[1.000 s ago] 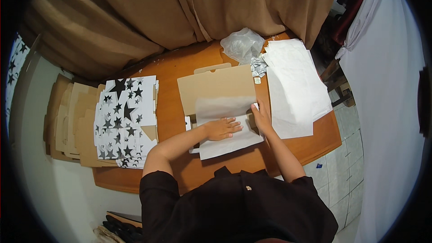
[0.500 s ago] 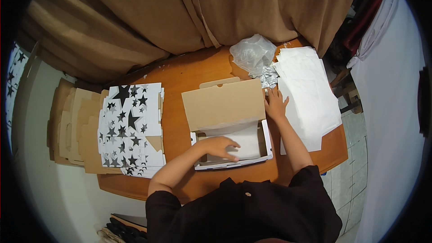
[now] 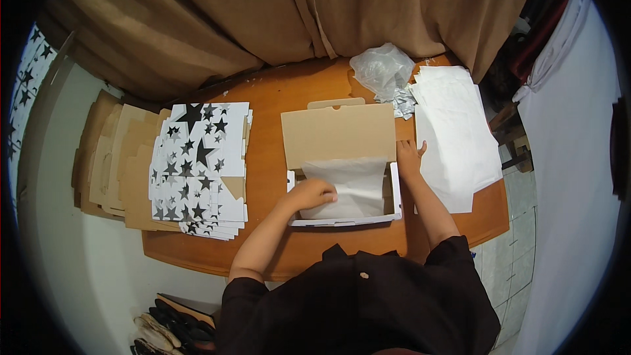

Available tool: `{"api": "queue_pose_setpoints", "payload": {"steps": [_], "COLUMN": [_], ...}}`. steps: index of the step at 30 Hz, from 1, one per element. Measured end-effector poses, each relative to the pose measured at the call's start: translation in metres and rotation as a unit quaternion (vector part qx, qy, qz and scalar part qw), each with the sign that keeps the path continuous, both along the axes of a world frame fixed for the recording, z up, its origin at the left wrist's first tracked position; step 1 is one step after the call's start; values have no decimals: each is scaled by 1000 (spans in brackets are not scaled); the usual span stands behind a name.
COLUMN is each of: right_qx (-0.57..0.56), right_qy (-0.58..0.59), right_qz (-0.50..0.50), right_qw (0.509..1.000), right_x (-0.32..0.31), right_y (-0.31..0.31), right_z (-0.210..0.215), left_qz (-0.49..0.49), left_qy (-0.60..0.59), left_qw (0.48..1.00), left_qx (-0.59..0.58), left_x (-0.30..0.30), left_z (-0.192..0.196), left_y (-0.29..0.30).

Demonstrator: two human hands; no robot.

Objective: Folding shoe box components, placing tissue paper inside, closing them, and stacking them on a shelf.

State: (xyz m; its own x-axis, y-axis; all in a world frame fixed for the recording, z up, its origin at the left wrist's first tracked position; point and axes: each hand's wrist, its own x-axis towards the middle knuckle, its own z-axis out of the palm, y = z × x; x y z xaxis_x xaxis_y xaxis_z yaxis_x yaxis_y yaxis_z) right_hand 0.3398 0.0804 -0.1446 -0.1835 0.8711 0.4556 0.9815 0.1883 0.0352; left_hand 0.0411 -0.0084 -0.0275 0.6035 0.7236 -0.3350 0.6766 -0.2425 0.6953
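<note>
An open cardboard box [image 3: 398, 207], white outside and brown inside, stands in front of me with its brown lid [image 3: 338, 135] raised at the back. A white paper sheet [image 3: 358, 190] lines it, its far edge rising against the lid. Inside the box's left part, my left hand [image 3: 314, 192] has its fingers curled together at the sheet and appears to pinch it; the fingertips are partly hidden. My right hand [image 3: 409, 156] is just outside the right edge of the lid, fingers apart and holding nothing, close to a stack of white paper sheets [image 3: 450, 131].
To the left lie stacked flat white boxes with black stars [image 3: 200, 164] and brown cardboard pieces [image 3: 131, 164]. Small silver packets [image 3: 403, 102] and a clear plastic bag [image 3: 383, 69] sit at the back right of the wooden table [image 3: 263, 131]. Brown curtains [image 3: 197, 20] hang behind.
My left hand has gone from spread fingers to curled ones at the sheet, whose far edge now stands higher. The right hand has drawn back from the silver packets. The view has shifted slightly.
</note>
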Motion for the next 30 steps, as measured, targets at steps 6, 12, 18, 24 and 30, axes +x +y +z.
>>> {"api": "queue_pose_setpoints", "payload": {"steps": [6, 12, 18, 24, 30], "right_qx": [-71, -56, -63, -5, 91], "right_qy": [195, 618, 736, 550, 370], "right_qz": [-96, -114, 76, 111, 206], "right_qw": [974, 776, 670, 827, 901], "right_x": [6, -6, -37, -56, -74], "right_y": [-28, -58, -87, -106, -110], "right_z": [30, 96, 119, 138, 144], "left_qz": [39, 136, 73, 42, -71], "left_qy": [121, 115, 61, 36, 57], "left_qw": [924, 845, 860, 864, 908], "left_qx": [360, 504, 501, 500, 409], "left_x": [25, 32, 9, 9, 9], "left_z": [0, 9, -5, -3, -3], "left_y": [-6, -2, -3, -32, -44]}}
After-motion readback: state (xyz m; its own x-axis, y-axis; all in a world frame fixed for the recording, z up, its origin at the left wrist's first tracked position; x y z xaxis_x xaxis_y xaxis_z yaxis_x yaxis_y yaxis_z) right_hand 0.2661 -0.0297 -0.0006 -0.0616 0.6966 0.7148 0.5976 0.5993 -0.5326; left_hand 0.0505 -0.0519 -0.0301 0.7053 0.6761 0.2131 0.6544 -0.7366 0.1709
